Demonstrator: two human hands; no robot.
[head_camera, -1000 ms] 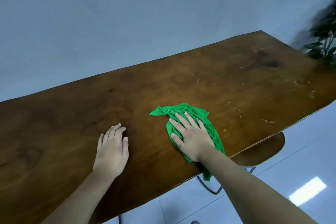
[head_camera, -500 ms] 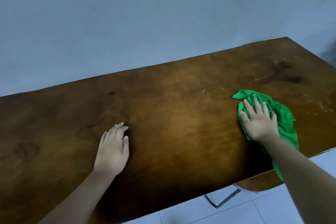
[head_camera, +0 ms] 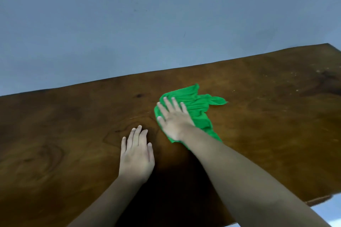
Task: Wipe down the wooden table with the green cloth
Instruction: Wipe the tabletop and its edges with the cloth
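Observation:
A dark wooden table (head_camera: 267, 134) fills the lower half of the view. On its middle lies a crumpled green cloth (head_camera: 198, 108). My right hand (head_camera: 174, 119) presses flat on the cloth's left part, fingers spread and pointing away from me; the cloth trails out to the right and back under my wrist. My left hand (head_camera: 136, 155) lies flat on the bare wood just left of and nearer than the cloth, fingers together, holding nothing.
A plain grey-blue wall (head_camera: 166, 24) stands right behind the table's far edge. Pale specks (head_camera: 293, 73) dot the wood at the far right. A rounded brown chair seat (head_camera: 317, 200) and pale floor show past the near right edge.
My right hand has swept the cloth from the table's right side back leftward and farther from me, close to my left hand. The left hand has stayed planted. The camera view has tilted up.

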